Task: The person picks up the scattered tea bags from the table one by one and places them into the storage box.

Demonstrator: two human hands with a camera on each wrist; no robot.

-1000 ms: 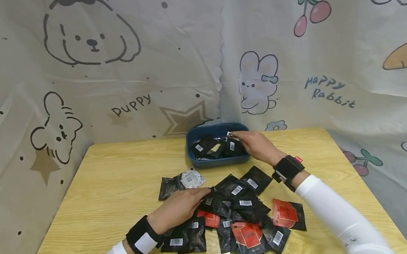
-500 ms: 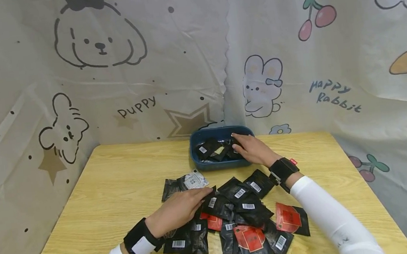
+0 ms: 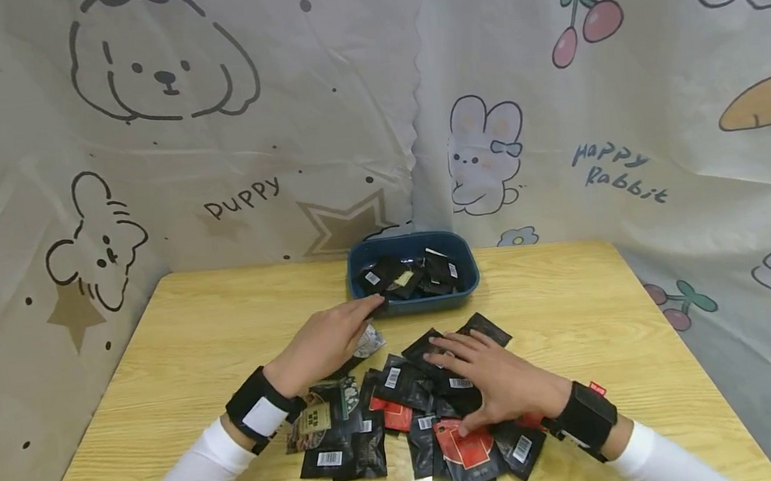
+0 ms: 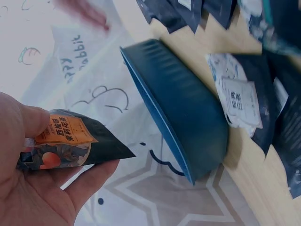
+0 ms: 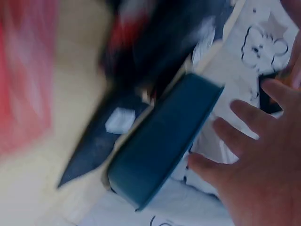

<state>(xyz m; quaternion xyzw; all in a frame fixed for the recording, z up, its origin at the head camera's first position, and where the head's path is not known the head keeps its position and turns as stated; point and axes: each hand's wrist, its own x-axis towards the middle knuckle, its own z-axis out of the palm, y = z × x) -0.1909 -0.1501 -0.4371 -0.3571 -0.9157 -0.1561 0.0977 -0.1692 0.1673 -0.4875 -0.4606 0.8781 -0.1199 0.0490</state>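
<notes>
My left hand (image 3: 322, 341) pinches a black tea sachet (image 4: 70, 141) with an orange label and a fruit picture, between thumb and fingers. It is just in front of the dark blue plastic basket (image 3: 420, 305), and the sachet's dark edge overlaps the front rim in the head view. Several black sachets (image 3: 434, 274) lie inside the basket. My right hand (image 3: 502, 377) hovers with spread fingers over the pile of black sachets (image 3: 401, 384) and partly hides it. Under its thumb lies a red-and-black sachet (image 3: 469, 451).
A white-patterned sachet (image 3: 369, 342) lies behind the left hand. More black sachets (image 3: 358, 451) lie at the pile's left front. The wooden table (image 3: 224, 312) ends at a cloth backdrop (image 3: 242, 153) with cartoon drawings, close behind the basket.
My right hand has left the basket, where a sachet now lies at the right, and come back over the pile. My left hand has lifted a sachet from the pile toward the basket.
</notes>
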